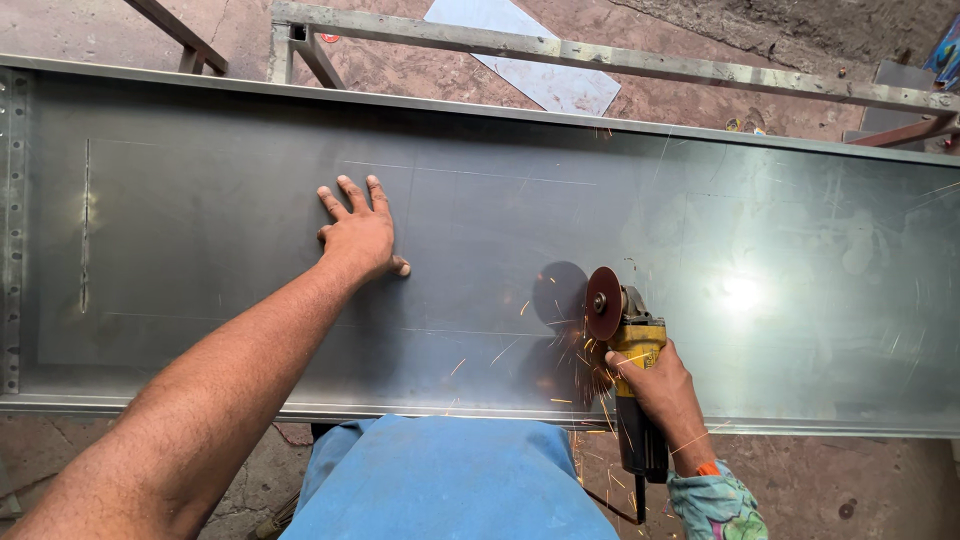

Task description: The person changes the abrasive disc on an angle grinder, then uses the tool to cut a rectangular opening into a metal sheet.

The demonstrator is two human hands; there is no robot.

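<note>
A long grey sheet-metal panel with folded edges lies across the view. My left hand rests flat on it, fingers spread, pressing down near the middle. My right hand grips a yellow and black angle grinder by its body. Its reddish disc stands on edge against the panel and throws orange sparks toward me. Thin scribed lines run along and across the sheet near the disc.
A metal angle frame stands behind the panel on a dirt floor, with a pale sheet offcut beneath it. My blue trousers are at the near edge. The grinder's cable hangs down at the lower right.
</note>
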